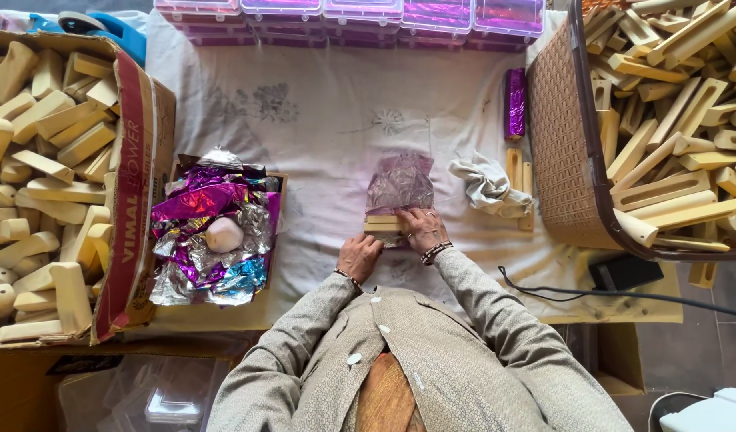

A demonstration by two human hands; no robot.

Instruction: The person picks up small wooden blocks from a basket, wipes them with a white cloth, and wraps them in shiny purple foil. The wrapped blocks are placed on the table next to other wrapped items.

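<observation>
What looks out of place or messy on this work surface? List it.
Nothing looks damaged or spilled. The foil scraps lie crumpled in a loose heap in their small box, and a rumpled white cloth sits beside the wicker basket. Both hands, left hand and right hand, rest on a wooden block under purple foil.

place: home workshop — evidence: wooden blocks [44, 160] in bulk | foil scraps [212, 228]
</observation>
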